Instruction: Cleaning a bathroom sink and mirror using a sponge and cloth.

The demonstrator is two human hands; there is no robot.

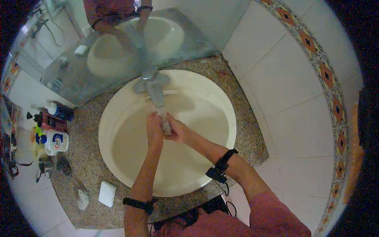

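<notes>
Beneath the spout of a metal faucet (155, 93), my left hand (154, 127) and my right hand (176, 129) are cupped side by side. A stream of water (160, 110) runs from the spout down between them, and a pale, glassy patch shows in the hollow of the palms. Whether anything besides water lies there is too blurred to tell. Both hands hover inside a cream oval washbasin (228, 127), below its rim. Each forearm wears a black strap; the right one (220, 167) carries a small black device with a cable.
The basin sits in a speckled granite counter (86, 157). Several bottles, including a white one (57, 143), line its left side. A white block (107, 194) and a crumpled pale item (83, 200) lie nearer me. A mirror (195, 38) rises behind; a tiled wall (290, 118) bounds the right.
</notes>
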